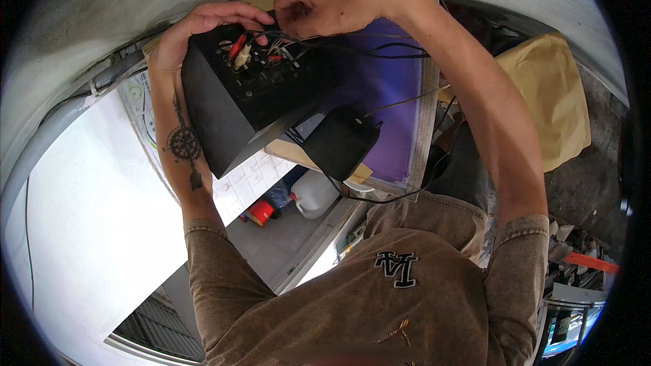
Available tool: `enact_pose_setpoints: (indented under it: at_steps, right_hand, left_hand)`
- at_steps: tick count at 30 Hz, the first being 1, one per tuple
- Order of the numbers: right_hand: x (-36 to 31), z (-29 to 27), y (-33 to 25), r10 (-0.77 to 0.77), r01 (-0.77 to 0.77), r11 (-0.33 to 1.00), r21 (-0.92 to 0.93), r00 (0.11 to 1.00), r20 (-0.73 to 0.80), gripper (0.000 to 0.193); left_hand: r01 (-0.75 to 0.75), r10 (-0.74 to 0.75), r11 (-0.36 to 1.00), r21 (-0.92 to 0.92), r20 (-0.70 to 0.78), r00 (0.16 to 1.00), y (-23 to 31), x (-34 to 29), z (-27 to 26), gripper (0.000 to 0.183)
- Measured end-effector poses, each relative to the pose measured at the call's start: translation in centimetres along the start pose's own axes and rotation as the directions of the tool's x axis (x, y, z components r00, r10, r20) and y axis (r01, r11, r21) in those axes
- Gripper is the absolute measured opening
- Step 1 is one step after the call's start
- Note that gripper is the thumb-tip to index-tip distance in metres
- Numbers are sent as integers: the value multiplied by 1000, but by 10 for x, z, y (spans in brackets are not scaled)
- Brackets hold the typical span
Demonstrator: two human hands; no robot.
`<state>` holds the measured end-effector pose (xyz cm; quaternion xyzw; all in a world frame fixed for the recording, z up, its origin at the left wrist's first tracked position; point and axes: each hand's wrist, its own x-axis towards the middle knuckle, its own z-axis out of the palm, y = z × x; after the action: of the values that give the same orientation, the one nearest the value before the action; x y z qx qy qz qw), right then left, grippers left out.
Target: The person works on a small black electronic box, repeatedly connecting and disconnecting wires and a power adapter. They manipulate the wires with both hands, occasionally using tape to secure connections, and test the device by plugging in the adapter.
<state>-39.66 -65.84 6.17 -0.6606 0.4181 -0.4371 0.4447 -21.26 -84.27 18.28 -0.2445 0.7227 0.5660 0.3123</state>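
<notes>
A black speaker-like box (220, 98) is tilted in front of me, its panel of sockets and knobs facing up. Around its far left edge, my left hand (210, 20) is closed on the box, with the fingers reaching over onto the panel. A red plug (237, 47) and a cream plug (242, 58) stand in the panel just below those fingertips. My right hand (339, 3) is curled at the panel's far right edge; its fingertips are tucked away, so what they pinch is hidden. Black cables (380, 46) run from under it to the right.
A smaller black case (342, 141) with a trailing cable lies on a purple-blue surface (400, 142) with a worn frame. Lower down are a white jug (316, 194) and a red object (260, 213). Brown paper (548, 102) is at the right, beside a pale wall (603, 20).
</notes>
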Motion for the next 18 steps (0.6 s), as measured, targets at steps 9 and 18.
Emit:
enact_pose_setpoints:
  at_steps: [9,18]
  right_hand:
    - [-3,-5,-4,76,-75,997,-29,996,48,28]
    - [-7,-6,-12,85,-85,996,-4,996,15,26]
  left_hand:
    - [18,-19,1000,-23,-10,1000,1,3,1,86]
    - [29,-29,999,-20,17,999,2,3,-4,79]
